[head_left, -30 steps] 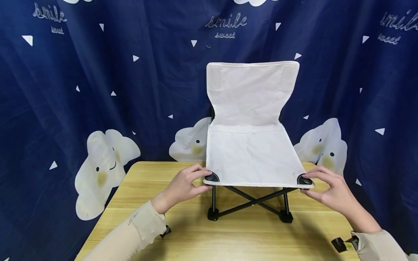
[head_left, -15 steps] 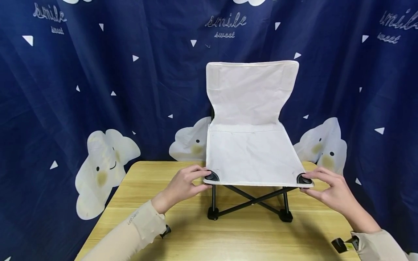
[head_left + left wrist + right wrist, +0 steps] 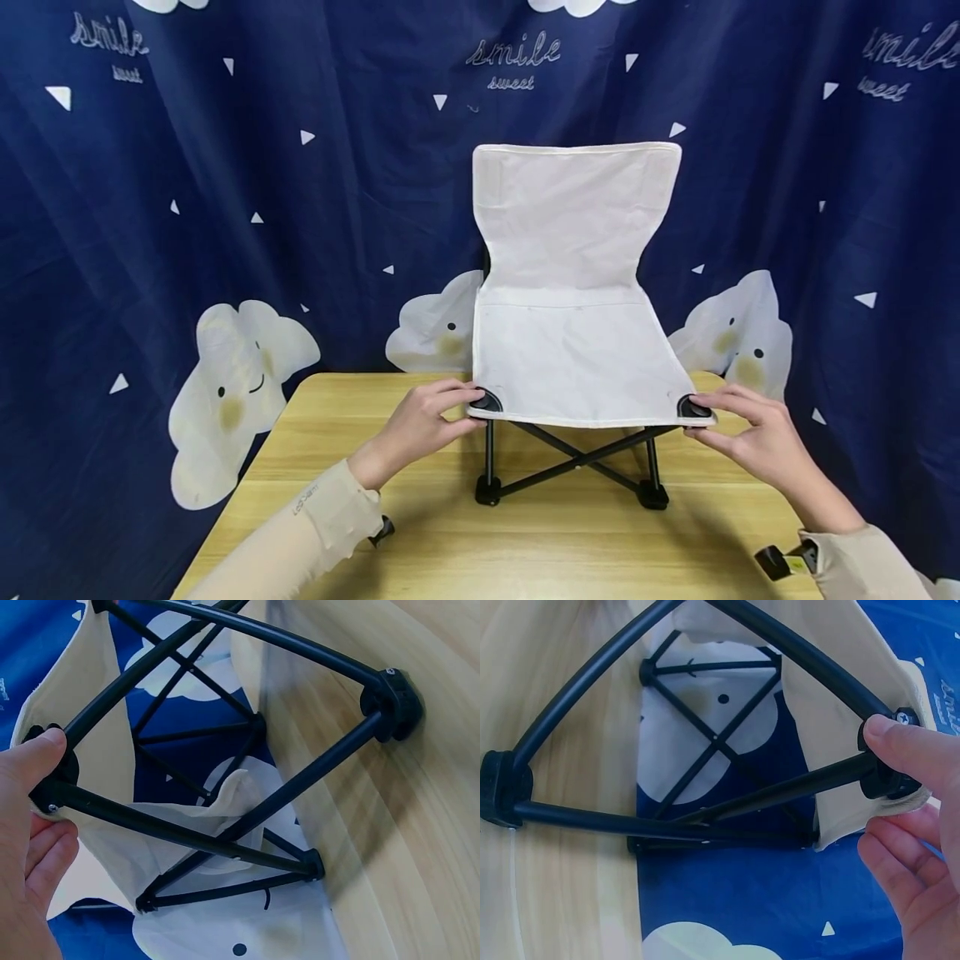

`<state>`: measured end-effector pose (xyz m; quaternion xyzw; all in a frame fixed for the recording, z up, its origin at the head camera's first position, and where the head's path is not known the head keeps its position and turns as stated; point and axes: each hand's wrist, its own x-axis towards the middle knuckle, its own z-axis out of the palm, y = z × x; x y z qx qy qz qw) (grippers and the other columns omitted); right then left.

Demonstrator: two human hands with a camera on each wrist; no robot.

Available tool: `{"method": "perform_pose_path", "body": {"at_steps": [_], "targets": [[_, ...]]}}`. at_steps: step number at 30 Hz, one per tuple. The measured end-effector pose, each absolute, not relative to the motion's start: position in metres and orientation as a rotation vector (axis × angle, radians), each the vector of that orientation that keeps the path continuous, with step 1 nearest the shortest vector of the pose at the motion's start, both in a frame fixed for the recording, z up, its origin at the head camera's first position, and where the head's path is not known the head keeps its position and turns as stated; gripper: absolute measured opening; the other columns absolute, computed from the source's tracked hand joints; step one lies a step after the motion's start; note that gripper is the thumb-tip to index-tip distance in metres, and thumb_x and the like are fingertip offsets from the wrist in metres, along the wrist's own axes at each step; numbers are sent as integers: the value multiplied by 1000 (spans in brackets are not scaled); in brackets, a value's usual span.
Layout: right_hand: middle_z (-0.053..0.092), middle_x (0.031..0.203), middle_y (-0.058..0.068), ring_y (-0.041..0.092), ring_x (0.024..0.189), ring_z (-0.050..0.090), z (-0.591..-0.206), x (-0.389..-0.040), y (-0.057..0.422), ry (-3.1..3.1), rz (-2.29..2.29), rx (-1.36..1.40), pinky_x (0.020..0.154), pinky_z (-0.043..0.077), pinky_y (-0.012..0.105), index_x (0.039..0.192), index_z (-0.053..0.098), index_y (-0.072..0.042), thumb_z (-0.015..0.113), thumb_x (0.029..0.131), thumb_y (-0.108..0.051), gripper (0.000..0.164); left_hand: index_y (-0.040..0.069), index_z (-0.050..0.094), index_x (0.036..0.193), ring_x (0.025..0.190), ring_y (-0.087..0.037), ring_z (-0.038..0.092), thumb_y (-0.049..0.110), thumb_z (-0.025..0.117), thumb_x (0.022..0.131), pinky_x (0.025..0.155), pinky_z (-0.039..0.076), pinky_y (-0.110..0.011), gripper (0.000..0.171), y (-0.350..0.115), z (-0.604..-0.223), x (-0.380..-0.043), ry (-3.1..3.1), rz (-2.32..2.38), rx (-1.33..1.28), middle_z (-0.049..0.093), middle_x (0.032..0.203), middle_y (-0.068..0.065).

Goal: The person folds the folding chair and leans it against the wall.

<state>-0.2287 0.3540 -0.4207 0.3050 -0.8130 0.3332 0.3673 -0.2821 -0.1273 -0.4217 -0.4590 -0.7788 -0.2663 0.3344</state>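
Note:
A white folding chair (image 3: 577, 358) stands unfolded on the wooden table, its backrest toward the curtain. Crossed black tubes form its frame (image 3: 577, 460), with black feet on the tabletop. My left hand (image 3: 420, 425) pinches the front left seat corner, fingers over the black corner piece (image 3: 487, 402) and thumb beneath. At the front right corner my right hand (image 3: 757, 429) does the same around the other corner piece (image 3: 692, 407). In the left wrist view the thumb (image 3: 49, 746) presses the joint under the seat. The right thumb (image 3: 900, 739) lies on the matching joint.
The wooden table (image 3: 360, 508) has a rounded far left corner. Behind it hangs a dark blue curtain (image 3: 360, 200) with white clouds and triangles. Black wrist-worn parts show beside both beige sleeves (image 3: 315, 525).
Both hands keep their hold on the seat corners. The whole head view has shifted slightly, with the chair's right side a little further left; otherwise little differs.

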Motion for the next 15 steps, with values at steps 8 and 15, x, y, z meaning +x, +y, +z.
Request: {"method": "perform_pose_path", "body": {"at_steps": [8,15], "targets": [[77,87,8,-13,95,65,-420,-231,352,-2064,894,797,88,48,3,98,84,1,94,83,-46,50,4,84,112,96,-24,81,9,99,76,84,67,-34,40,-125,-420,-281,-2095,-807,-1148,83,111,-12],[77,87,6,-14,94,64,-418,-234,347,-2026,869,789,83,48,3,97,84,3,77,91,-65,68,4,84,113,97,-24,81,9,99,77,84,67,-35,39,-123,-420,-280,-2109,-859,-1120,83,113,-12]]}}
